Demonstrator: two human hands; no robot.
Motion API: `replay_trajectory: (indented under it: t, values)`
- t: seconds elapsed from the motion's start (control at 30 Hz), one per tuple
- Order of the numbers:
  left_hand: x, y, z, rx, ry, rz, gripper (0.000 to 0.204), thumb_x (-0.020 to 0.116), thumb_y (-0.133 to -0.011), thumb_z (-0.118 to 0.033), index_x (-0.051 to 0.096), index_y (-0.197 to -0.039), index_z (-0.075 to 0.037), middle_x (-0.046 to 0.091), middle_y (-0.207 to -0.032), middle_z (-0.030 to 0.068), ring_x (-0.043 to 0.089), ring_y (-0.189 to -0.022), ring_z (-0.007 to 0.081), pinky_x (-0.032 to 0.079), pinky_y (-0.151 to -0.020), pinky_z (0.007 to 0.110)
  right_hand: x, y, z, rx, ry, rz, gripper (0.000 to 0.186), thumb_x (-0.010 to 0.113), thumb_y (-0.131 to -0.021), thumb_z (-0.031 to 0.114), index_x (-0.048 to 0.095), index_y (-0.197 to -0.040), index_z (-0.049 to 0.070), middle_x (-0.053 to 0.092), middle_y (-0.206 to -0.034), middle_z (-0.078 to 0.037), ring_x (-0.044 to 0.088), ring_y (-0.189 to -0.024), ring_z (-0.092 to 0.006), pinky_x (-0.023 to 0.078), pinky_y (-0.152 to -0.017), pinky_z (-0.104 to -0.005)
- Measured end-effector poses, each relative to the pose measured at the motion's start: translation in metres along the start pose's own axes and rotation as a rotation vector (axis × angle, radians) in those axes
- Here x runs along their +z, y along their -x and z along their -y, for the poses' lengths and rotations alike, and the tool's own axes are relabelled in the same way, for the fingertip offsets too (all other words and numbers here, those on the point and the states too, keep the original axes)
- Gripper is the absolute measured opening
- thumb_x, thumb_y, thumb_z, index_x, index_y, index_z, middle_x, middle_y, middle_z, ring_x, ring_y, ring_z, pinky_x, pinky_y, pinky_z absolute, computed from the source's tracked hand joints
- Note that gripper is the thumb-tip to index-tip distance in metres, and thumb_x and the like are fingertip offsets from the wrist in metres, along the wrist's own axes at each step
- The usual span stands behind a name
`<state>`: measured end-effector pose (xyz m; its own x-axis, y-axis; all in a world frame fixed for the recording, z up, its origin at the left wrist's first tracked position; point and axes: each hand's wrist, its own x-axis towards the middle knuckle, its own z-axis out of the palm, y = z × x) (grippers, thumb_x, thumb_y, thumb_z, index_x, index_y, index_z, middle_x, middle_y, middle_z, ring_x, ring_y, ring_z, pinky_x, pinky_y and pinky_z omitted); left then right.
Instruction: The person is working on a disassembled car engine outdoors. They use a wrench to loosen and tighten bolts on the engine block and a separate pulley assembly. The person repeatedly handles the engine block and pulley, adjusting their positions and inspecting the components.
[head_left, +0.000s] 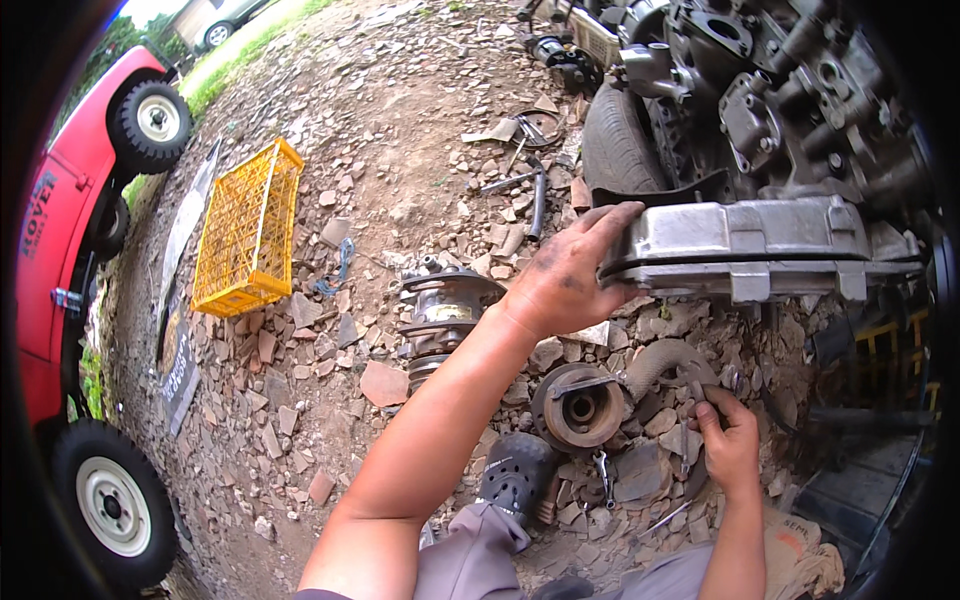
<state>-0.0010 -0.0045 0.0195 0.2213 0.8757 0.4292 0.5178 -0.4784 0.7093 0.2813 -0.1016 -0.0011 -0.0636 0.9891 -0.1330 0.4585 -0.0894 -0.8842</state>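
Ground outdoors: Bare brown earth (400, 185), strewn with broken reddish tile and stone.
Far left: Red vehicle (75, 220) with chunky black tyres and cream wheels.
Yellow crate: Open-lattice plastic box (265, 282) on the rubble; I cannot make out anything inside it.
Left of centre: Ribbed, dark metal cylindrical part (442, 308), standing beside the left forearm.
Left hand: Bare, smudged hand (565, 290) clamped on the near end of the cover, fingers over the top, thumb lower down.
Below that hand: Round rusty metal pulley (582, 407), with a small silver spanner (606, 475) just beside it.
Pale crate: Cream plastic container (595, 38) at the top, partly behind dark machine parts; contents hidden.
Right hand: Bare hand (732, 435), fingers curled close together, low over the stones; whether it grips something slim, I cannot tell.
Silver cover: Long, ribbed cast-metal piece (750, 232), right of the left hand, below the engine in view; whether fixed to it is unclear.
Work: Apparently steadying or positioning the cover; the next move likely calls for a firm, level hold.
Upper right: Large grey, greasy metal engine (750, 115) beside a worn black tyre (618, 140).
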Motion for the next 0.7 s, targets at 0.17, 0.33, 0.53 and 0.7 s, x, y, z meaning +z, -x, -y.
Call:
replay_trajectory:
  t: [0.17, 0.33, 0.53, 0.7]
  values:
    - [0.004, 0.014, 0.023, -0.130, 0.121, 0.029, 0.086, 0.080, -0.071, -0.022, 0.034, -0.142, -0.002, 0.047, -0.137, 0.0221, 0.044, -0.130, 0.0335, 0.036, -0.109, 0.040, 0.017, -0.025, 0.053, -0.392, 0.296, -0.063, 0.022, 0.064, -0.090, 0.010, 0.066, -0.109, -0.002, 0.068, -0.096, -0.011, 0.062, -0.081, -0.0153, 0.050, -0.073, -0.0289]
    - [-0.006, 0.007, 0.024, -0.156, 0.233, 0.178, 0.079, 0.063, -0.072, -0.006, 0.032, -0.145, -0.006, 0.043, -0.143, 0.0197, 0.038, -0.135, 0.0300, 0.029, -0.115, 0.038, 0.023, -0.053, 0.062, -0.462, 0.290, -0.132, 0.018, 0.062, -0.088, 0.003, 0.068, -0.104, 0.001, 0.070, -0.094, -0.016, 0.067, -0.085, -0.0233, 0.049, -0.078, -0.0310]
    - [-0.050, 0.053, 0.066, -0.415, -0.113, -0.140, 0.053, 0.057, -0.084, -0.010, 0.049, -0.135, -0.008, 0.050, -0.138, 0.0168, 0.046, -0.130, 0.0293, 0.034, -0.112, 0.037, 0.029, -0.069, 0.066, -0.542, 0.281, -0.080, 0.018, 0.063, -0.087, 0.002, 0.069, -0.103, 0.002, 0.070, -0.093, -0.016, 0.066, -0.083, -0.0252, 0.049, -0.077, -0.0321]
    - [-0.054, 0.105, 0.107, -0.850, -0.600, -0.134, 0.058, 0.054, -0.090, -0.045, 0.044, -0.140, -0.016, 0.046, -0.141, 0.0113, 0.037, -0.135, 0.0289, 0.019, -0.114, 0.056, 0.024, -0.078, 0.070, -0.664, 0.473, -0.123, 0.016, 0.064, -0.088, 0.005, 0.069, -0.103, 0.003, 0.070, -0.094, -0.014, 0.064, -0.087, -0.0213, 0.048, -0.081, -0.0312]
